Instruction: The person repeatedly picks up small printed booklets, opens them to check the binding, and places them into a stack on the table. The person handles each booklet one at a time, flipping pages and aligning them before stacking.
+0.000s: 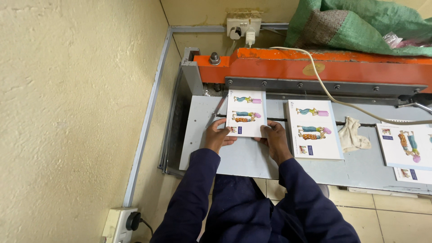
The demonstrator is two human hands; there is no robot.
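Rough cream wall (67,90), tiled floor (396,216), wall socket (243,27) behind.

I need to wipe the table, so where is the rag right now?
In the head view the crumpled white rag lies on the grey cutter table, right of centre, between the thick stack of printed cards and the loose cards at the right edge.

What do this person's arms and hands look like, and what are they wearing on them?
Both arms are covered in long dark navy sleeves of a plain, slightly creased fabric, reaching down to the wrists. The left hand and right hand are bare: no gloves, and no rings, watch or bracelets that I can make out. The sleeves show no markings or patches.
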